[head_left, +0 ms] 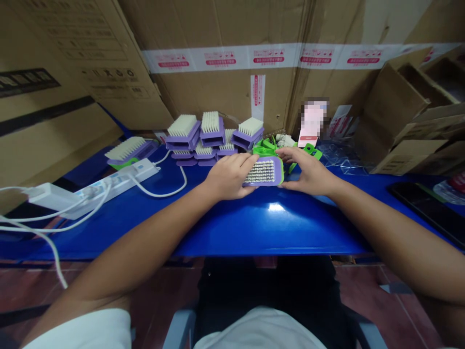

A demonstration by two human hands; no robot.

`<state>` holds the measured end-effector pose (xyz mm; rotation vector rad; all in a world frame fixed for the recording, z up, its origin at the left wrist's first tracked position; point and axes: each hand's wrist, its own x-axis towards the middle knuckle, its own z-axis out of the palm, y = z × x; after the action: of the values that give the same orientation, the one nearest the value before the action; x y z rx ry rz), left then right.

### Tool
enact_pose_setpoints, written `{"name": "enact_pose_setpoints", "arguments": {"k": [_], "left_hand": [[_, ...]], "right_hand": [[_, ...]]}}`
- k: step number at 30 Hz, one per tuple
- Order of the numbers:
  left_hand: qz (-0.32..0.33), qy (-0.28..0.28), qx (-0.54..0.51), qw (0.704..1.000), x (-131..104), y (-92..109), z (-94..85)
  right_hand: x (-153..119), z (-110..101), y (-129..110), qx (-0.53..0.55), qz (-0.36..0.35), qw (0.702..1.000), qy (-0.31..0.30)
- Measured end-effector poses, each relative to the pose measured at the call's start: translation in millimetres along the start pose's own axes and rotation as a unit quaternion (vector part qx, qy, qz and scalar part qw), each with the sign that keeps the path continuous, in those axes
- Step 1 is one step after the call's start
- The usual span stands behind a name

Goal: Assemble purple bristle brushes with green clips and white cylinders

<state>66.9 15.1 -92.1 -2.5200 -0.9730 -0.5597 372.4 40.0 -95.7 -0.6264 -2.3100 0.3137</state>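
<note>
My left hand (232,177) is closed around the left end of a purple brush head (264,172) with a green edge, held just above the blue table. Rows of pale tufts show on its upward face. My right hand (308,172) curves around the brush head's right end, fingers and thumb spread apart. Its fingertips are close to the green edge; whether they touch I cannot tell. Behind my hands lie bright green plastic parts (267,147). Several purple brushes (183,133) with white bristles are stacked at the back, bristles up.
A white power strip (109,188) with cables lies on the left, near another purple and green brush (127,149). Cardboard (225,29) walls the back. At the right are open cardboard boxes (403,116), clear plastic pieces (337,154) and a black phone (428,208). A pink screen (312,123) stands behind.
</note>
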Motion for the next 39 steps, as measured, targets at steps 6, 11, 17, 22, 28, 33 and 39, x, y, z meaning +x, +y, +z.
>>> {"name": "enact_pose_setpoints", "arguments": {"k": [6,11,17,22,28,33,39], "left_hand": [[-0.004,-0.01,0.007,1.0,-0.4,0.8,-0.8],[0.0,-0.007,0.006,1.0,-0.5,0.6,-0.3],[0.002,0.0,0.002,1.0,-1.0,-0.5,0.7],[0.003,0.002,0.0,1.0,-1.0,-0.3,0.7],[0.006,0.002,0.004,1.0,-1.0,0.1,0.3],[0.006,0.003,0.006,1.0,-0.5,0.8,-0.3],[0.005,-0.002,0.006,1.0,-0.4,0.7,-0.9]], "right_hand": [[-0.1,0.8,1.0,0.01,-0.008,1.0,0.004],[0.0,0.5,0.9,0.024,-0.005,1.0,0.003],[0.0,0.4,-0.2,0.011,-0.009,1.0,0.001],[0.2,0.2,-1.2,0.008,-0.009,1.0,0.001],[0.3,-0.1,-1.9,0.005,-0.01,1.0,-0.001],[0.3,0.4,-1.0,0.012,-0.004,1.0,0.0],[0.6,0.5,-0.9,0.005,-0.001,1.0,0.001]]}}
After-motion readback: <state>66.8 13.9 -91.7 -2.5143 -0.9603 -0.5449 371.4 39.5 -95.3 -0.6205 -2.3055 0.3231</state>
